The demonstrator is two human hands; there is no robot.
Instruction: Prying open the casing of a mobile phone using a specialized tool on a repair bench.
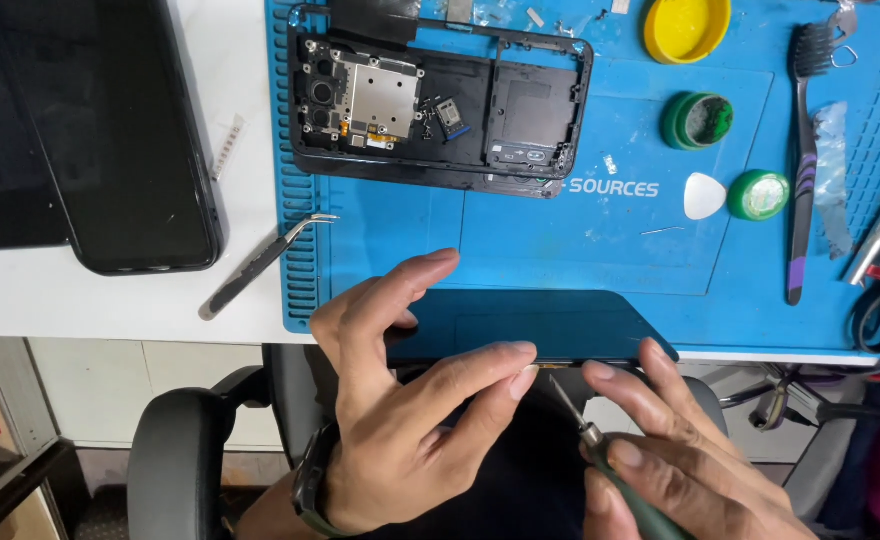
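Note:
My left hand point(405, 400) grips the near left end of a dark flat phone panel point(550, 325), thumb and fingers pinching its edge, over the front edge of the blue work mat point(600, 250). My right hand point(675, 460) holds a thin pointed screwdriver point(600, 445), its tip point(555, 383) at the panel's near edge beside my left fingertips. An opened phone frame point(440, 105) with bare circuit board and camera modules lies at the mat's far side.
A dark phone or tablet point(110, 140) lies on the white table at left. Tweezers point(260, 265) rest across the mat's left edge. A yellow lid point(687, 27), two green round tins point(697, 120), a white pick point(704, 196), a brush point(805, 160) and scissors point(875, 310) sit at right.

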